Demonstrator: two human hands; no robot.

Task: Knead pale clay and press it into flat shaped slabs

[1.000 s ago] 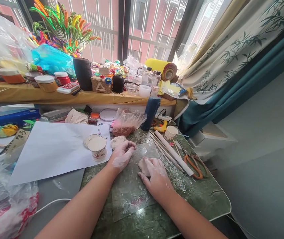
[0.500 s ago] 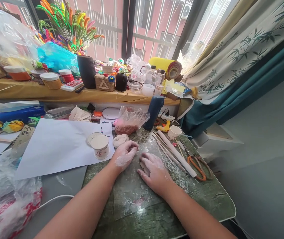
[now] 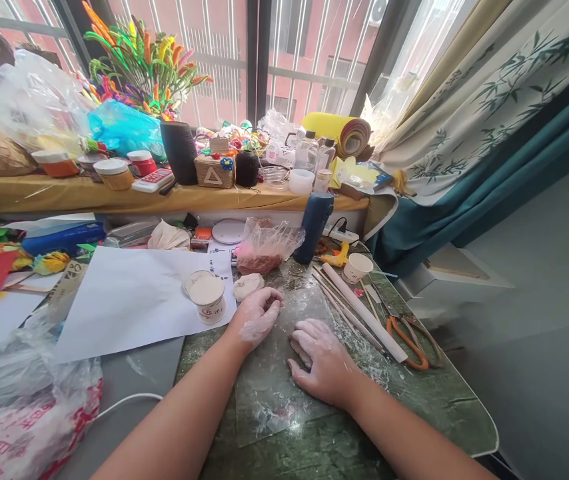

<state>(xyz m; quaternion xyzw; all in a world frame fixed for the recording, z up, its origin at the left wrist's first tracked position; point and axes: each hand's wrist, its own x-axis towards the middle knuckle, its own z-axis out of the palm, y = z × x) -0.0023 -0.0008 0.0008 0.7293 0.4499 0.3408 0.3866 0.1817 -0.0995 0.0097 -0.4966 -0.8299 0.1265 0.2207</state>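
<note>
My left hand point(image 3: 259, 317), dusted white, is held on its side over the left edge of a clear plastic sheet point(image 3: 269, 400). Its fingers curl in toward the thumb, and whatever may be between them is hidden. Palm down on the sheet rests my right hand point(image 3: 318, 355), also whitened, with bent fingers and the thumb apart from them. Just beyond my left hand lies a lump of white clay point(image 3: 248, 286). A paper cup with a pale round lid point(image 3: 209, 300) stands left of it on white paper point(image 3: 129, 293).
Right of the sheet lie a white roller point(image 3: 364, 313), thin wooden sticks point(image 3: 337, 303) and orange-handled scissors point(image 3: 409, 343). Behind are a bag of reddish-brown clay point(image 3: 264, 250), a dark blue bottle point(image 3: 313, 227), a yellow glue gun point(image 3: 337, 256) and another paper cup point(image 3: 357, 268). Plastic bags point(image 3: 29, 407) fill the near left.
The whole view has shifted slightly, so things appear further right and lower. My right hand has drawn a little toward me on the sheet; my left hand keeps its pose.
</note>
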